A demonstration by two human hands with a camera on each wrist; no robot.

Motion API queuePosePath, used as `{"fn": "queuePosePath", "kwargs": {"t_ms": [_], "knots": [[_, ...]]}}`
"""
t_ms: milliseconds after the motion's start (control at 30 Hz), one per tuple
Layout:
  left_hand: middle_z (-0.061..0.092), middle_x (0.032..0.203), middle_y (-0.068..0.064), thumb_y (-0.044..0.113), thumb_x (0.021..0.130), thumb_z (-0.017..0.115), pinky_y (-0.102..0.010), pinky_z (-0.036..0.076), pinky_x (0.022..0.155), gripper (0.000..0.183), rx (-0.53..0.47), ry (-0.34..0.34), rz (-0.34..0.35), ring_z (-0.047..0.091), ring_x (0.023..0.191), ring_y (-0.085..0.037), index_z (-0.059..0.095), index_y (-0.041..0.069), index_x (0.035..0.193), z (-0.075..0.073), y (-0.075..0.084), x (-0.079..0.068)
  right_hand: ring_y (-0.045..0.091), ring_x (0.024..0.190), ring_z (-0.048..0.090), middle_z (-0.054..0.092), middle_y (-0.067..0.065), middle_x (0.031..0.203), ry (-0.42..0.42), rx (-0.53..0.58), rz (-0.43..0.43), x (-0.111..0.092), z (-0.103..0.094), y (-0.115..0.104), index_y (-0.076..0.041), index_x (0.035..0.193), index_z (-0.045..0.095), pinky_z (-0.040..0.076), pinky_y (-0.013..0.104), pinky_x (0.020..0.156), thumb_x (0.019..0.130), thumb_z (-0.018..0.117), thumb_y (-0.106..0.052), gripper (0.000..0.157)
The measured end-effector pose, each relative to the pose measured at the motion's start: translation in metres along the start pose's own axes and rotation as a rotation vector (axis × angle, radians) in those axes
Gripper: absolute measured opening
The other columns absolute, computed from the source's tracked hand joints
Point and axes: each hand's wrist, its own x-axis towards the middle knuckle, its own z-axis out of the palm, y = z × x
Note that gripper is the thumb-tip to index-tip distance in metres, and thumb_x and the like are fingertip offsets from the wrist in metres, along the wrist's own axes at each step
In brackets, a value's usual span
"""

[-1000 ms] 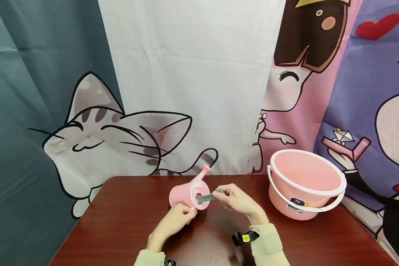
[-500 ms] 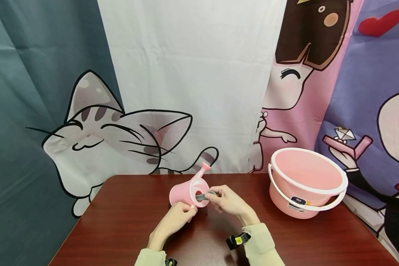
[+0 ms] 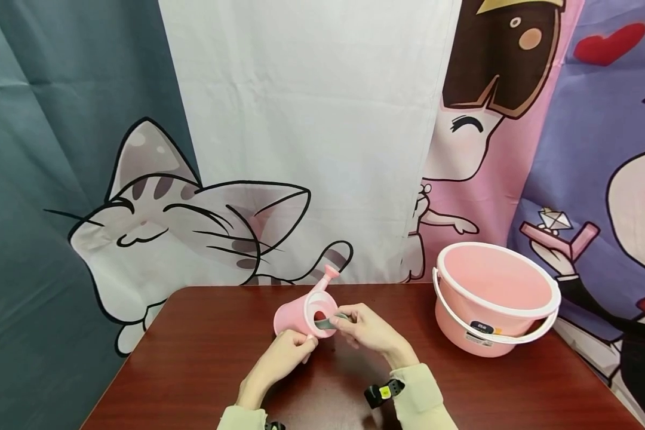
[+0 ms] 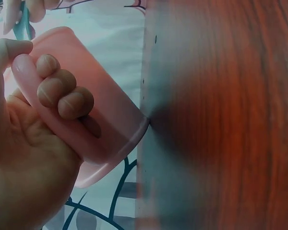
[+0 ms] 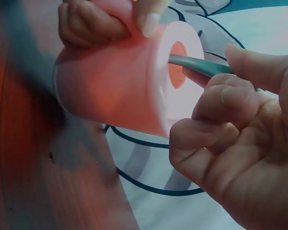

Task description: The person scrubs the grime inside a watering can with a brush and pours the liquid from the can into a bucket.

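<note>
Pink in the head view, the watering can is tipped over the counter, its rim facing the right hand; a prod from the grey-green utensil might swing it round. From the left wrist, the left hand's curled fingers grip the handle; a slack hold could let it twist. From the right wrist, thumb and forefinger pinch the utensil inside the rim, where it may snag.
</note>
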Motion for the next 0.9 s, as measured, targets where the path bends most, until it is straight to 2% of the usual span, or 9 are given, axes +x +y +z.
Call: {"fn": "queuePosePath", "kwargs": {"t_ms": [233, 433, 500, 733, 900], "knots": [[0.039, 0.045, 0.008, 0.019, 0.094, 0.055, -0.022, 0.029, 0.047, 0.043, -0.003, 0.001, -0.008, 0.035, 0.047, -0.005, 0.051, 0.012, 0.052, 0.0, -0.001, 0.0, 0.018, 0.041, 0.036, 0.036, 0.016, 0.051, -0.01, 0.014, -0.049, -0.006, -0.012, -0.005, -0.003, 0.087, 0.061, 0.031, 0.024, 0.042, 0.099, 0.056, -0.016, 0.019], [0.039, 0.046, 0.007, 0.019, 0.093, 0.056, -0.023, 0.029, 0.046, 0.042, -0.026, -0.008, -0.005, 0.035, 0.047, -0.006, 0.051, 0.01, 0.053, -0.001, -0.001, -0.001, 0.042, 0.043, 0.032, 0.036, 0.023, 0.052, 0.009, 0.014, -0.064, -0.009, -0.017, -0.007, 0.0, 0.087, 0.06, 0.028, 0.036, 0.039, 0.1, 0.055, -0.015, 0.02], [0.04, 0.046, 0.007, 0.019, 0.094, 0.055, -0.023, 0.029, 0.046, 0.042, -0.029, -0.008, -0.014, 0.036, 0.047, -0.006, 0.051, 0.011, 0.053, -0.001, -0.001, 0.0, 0.045, 0.045, 0.031, 0.036, 0.024, 0.053, 0.015, 0.031, -0.061, -0.007, -0.016, -0.006, 0.0, 0.088, 0.06, 0.028, 0.036, 0.04, 0.1, 0.055, -0.015, 0.02], [0.04, 0.047, 0.007, 0.02, 0.095, 0.055, -0.023, 0.03, 0.048, 0.043, -0.03, -0.008, -0.028, 0.036, 0.048, -0.006, 0.051, 0.012, 0.053, -0.001, -0.002, 0.001, 0.017, 0.043, 0.035, 0.037, 0.008, 0.052, 0.033, 0.06, -0.039, 0.0, -0.004, -0.003, 0.006, 0.087, 0.058, 0.03, 0.023, 0.043, 0.099, 0.056, -0.015, 0.024], [0.04, 0.046, 0.008, 0.019, 0.094, 0.055, -0.023, 0.029, 0.047, 0.042, -0.007, 0.0, -0.009, 0.036, 0.048, -0.006, 0.051, 0.012, 0.053, -0.001, -0.001, 0.001, 0.014, 0.044, 0.036, 0.036, 0.008, 0.053, 0.032, 0.089, -0.029, 0.005, 0.007, 0.001, 0.011, 0.088, 0.052, 0.031, 0.024, 0.044, 0.099, 0.055, -0.014, 0.028]]}}
